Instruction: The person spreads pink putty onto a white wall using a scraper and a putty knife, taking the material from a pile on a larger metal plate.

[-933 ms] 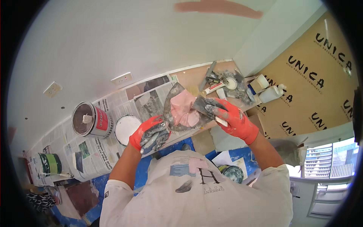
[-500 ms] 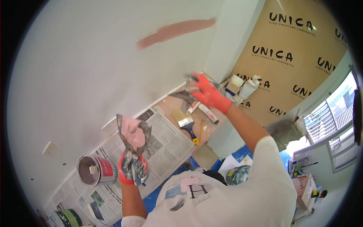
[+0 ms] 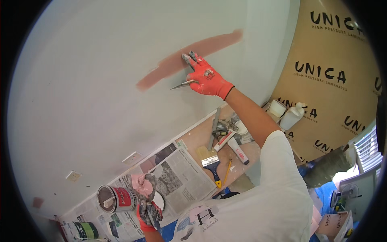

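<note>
My right hand (image 3: 209, 80), in a red glove with grey-smeared fingertips, is at the wall, two fingers stretched over the long pink-brown putty strip (image 3: 173, 64). It grips a putty knife (image 3: 183, 85), whose thin grey blade sticks out past the thumb; its handle is hidden by the hand. Low on the left, my left hand (image 3: 150, 217), gloved in red and grey, is closed on a broad scraper whose blade carries a mound of pink putty (image 3: 143, 187). Beside that blade stands an opened tin (image 3: 117, 199) with a red label.
Newspaper (image 3: 187, 173) covers part of the bench. On it are a round white-rimmed lid (image 3: 159, 200) and a green-banded tub (image 3: 85, 230). A wide paintbrush (image 3: 210, 163), a pencil (image 3: 227, 171) and tubes (image 3: 238, 151) lie farther right. White containers (image 3: 292, 115) stand by the brown-covered panel.
My right hand has risen from the tools on the bench to the wall strip, now with a putty knife. My left hand still holds the putty-laden scraper, now close beside the tin.
</note>
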`<state>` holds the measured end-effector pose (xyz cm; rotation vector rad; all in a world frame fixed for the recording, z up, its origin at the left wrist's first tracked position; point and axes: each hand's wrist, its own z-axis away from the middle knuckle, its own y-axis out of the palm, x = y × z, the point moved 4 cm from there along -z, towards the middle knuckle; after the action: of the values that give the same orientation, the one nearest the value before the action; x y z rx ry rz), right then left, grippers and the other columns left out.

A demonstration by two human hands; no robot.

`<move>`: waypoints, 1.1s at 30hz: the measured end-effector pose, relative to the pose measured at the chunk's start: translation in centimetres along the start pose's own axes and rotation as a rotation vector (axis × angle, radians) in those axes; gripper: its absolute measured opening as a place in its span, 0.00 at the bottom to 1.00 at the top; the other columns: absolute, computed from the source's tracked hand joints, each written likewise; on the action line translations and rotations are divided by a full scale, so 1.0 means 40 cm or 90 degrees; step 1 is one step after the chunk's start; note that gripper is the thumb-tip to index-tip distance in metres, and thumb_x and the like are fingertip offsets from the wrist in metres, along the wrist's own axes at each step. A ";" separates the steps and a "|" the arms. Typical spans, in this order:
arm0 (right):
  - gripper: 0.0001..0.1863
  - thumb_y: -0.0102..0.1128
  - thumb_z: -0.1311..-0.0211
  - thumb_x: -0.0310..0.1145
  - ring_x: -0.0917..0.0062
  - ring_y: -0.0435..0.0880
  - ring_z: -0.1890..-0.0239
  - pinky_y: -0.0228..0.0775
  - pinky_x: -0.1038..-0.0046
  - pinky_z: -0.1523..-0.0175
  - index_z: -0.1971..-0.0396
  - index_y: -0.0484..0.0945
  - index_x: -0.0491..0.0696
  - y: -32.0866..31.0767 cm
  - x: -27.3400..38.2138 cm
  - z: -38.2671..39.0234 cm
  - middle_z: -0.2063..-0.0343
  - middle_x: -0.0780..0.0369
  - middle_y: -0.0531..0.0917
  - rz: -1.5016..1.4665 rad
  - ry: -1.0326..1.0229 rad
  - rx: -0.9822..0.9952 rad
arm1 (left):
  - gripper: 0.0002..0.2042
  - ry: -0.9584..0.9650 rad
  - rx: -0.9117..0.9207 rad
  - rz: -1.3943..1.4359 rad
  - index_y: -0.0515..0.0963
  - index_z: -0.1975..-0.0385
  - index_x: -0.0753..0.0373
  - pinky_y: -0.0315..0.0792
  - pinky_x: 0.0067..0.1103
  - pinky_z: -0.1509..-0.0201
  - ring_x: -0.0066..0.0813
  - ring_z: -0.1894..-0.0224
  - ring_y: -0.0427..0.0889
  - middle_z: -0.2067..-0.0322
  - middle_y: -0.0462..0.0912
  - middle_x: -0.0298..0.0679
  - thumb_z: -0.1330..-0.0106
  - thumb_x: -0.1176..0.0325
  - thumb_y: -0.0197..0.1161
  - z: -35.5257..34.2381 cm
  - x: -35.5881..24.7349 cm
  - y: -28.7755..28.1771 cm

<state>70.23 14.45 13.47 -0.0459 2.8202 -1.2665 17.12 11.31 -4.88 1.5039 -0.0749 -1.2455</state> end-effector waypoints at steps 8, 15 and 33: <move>0.09 0.63 0.49 0.34 0.44 0.58 0.31 0.50 0.54 0.26 0.66 0.82 0.51 0.030 -0.006 0.058 0.32 0.46 0.61 -0.054 -0.041 -0.063 | 0.14 -0.047 -0.126 -0.095 0.70 0.58 0.58 0.66 0.33 0.87 0.40 0.87 0.70 0.84 0.70 0.42 0.31 0.54 0.53 -0.029 0.050 0.048; 0.17 0.65 0.47 0.34 0.53 0.75 0.42 0.67 0.58 0.37 0.55 0.81 0.51 0.151 0.130 0.253 0.44 0.49 0.77 -0.467 0.222 -0.044 | 0.17 -0.049 -0.095 -0.133 0.71 0.59 0.60 0.67 0.32 0.85 0.39 0.85 0.72 0.82 0.72 0.43 0.30 0.51 0.53 -0.055 0.057 0.106; 0.32 0.68 0.52 0.25 0.64 0.79 0.47 0.72 0.68 0.43 0.42 0.74 0.47 0.074 0.583 0.389 0.49 0.54 0.76 -0.501 0.318 -0.127 | 0.19 0.242 -0.110 -0.471 0.68 0.43 0.67 0.71 0.22 0.54 0.22 0.58 0.74 0.56 0.77 0.37 0.32 0.72 0.58 -0.129 -0.044 0.290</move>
<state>47.82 3.68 0.16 -1.0851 3.5107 -1.1964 26.39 11.61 3.95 1.6436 0.8872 -1.4484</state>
